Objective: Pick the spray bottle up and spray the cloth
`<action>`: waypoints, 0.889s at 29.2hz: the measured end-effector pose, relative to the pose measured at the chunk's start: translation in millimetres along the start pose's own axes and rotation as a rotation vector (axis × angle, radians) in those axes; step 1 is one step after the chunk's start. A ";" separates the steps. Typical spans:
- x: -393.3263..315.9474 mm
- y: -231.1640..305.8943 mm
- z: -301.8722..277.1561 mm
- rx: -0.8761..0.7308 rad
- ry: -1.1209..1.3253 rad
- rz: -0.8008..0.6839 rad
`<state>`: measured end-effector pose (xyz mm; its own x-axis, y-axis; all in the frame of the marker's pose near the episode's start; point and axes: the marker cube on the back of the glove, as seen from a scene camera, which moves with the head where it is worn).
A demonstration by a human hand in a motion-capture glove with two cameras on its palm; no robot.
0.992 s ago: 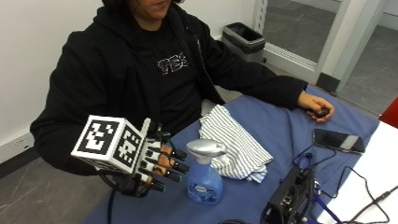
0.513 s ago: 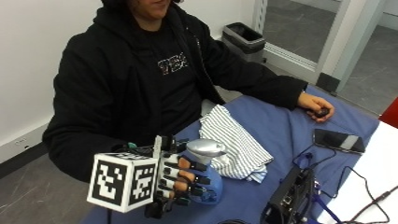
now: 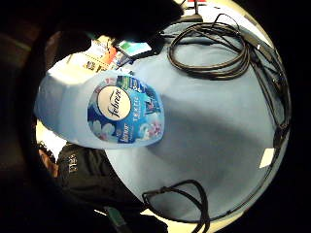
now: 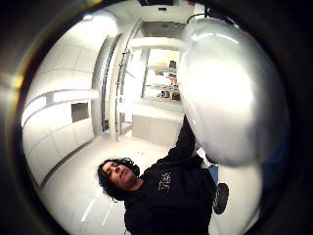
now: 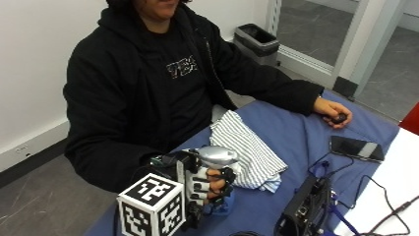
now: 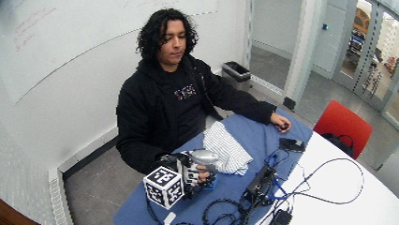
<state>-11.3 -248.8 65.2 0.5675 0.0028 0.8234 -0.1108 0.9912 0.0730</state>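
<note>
A blue spray bottle (image 5: 219, 207) with a silver spray head (image 5: 216, 156) stands upright near the front end of the blue-covered table (image 5: 308, 132). My gloved right hand (image 5: 206, 184) grips its neck, fingers curled round it below the head. The label (image 3: 124, 114) fills much of the little finger side palm view. In the thumb side palm view the silver head (image 4: 230, 93) looms close. A white-and-blue striped cloth (image 5: 252, 155) lies crumpled on the table just beyond the bottle, touching or nearly touching it. In the wide view, the bottle (image 6: 203, 158) and cloth (image 6: 225, 145) lie in front of the person.
A black device (image 5: 304, 206) with cables stands right of the bottle. A phone (image 5: 357, 147) lies farther back on the table. The bare left hand (image 5: 330, 113) rests at the far end over a small dark object. A coiled cable (image 3: 209, 48) lies on the cover.
My hand came in from the left with spread fingers, reached the bottle and now has its fingers curled round the neck. The bottle and cloth stay where they were.
</note>
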 end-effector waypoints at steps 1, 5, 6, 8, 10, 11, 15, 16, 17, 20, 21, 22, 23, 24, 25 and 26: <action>-0.8 3.7 -2.8 0.006 -0.015 0.015; -2.9 8.9 -3.6 0.081 -0.087 0.058; -3.1 7.6 -1.1 0.113 -0.100 0.063; -3.7 5.1 4.3 0.190 -0.110 0.065; -5.2 1.9 9.1 0.276 -0.099 0.061; -6.1 -1.2 11.8 0.321 -0.090 0.056; -7.8 -23.4 24.5 0.506 -0.068 0.025; -7.0 -21.9 22.3 0.524 -0.061 0.025; -5.9 -16.9 18.1 0.528 -0.051 0.028; -3.3 -9.0 11.7 0.543 -0.030 0.015; -3.2 -12.4 13.9 0.563 -0.029 0.003; -3.3 -18.2 17.5 0.588 -0.032 -0.011; -3.4 -24.0 21.0 0.614 -0.036 -0.025; -3.4 -26.6 22.3 0.628 -0.038 -0.034; -3.0 -24.3 20.5 0.626 -0.034 -0.037; -2.5 -18.8 16.7 0.612 -0.026 -0.038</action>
<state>-24.2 -269.7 71.1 0.5606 -0.0417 0.8270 -0.5440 0.7345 0.4058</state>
